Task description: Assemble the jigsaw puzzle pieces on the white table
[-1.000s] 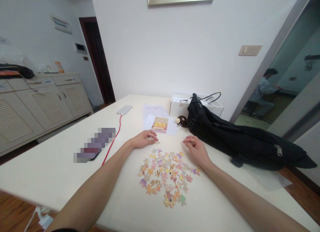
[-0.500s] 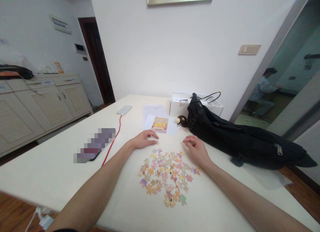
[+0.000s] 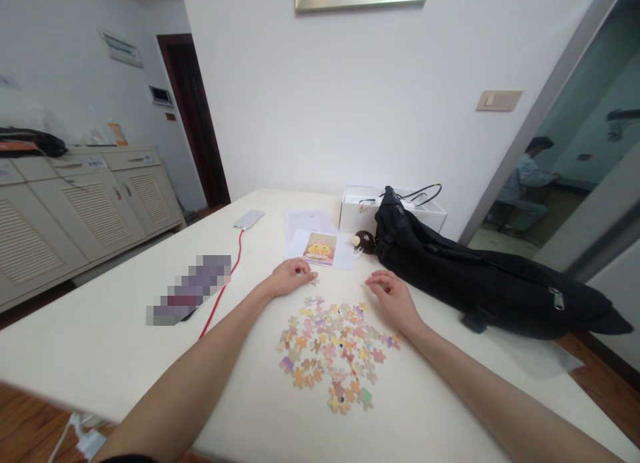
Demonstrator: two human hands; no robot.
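Since half a second ago your left hand [image 3: 289,277] curls back, fingertips on a loose piece beyond the scattered pastel cardboard puzzle pieces [image 3: 334,346]; right hand [image 3: 393,296] rests relaxed, holding nothing. Nothing looks joined on the cream counter [image 3: 125,330].

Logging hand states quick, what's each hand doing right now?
Left hand: loosely curled on the table, fingertips at a puzzle piece; grip cannot be told.
Right hand: open, holding nothing.

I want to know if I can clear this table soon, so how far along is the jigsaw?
Barely begun. Done: the puzzle pieces are spread loose on the table, none visibly joined, and the reference picture is laid out. In hand: the left hand touches a stray piece; the right hand rests beside the pile. Left: all the assembly.
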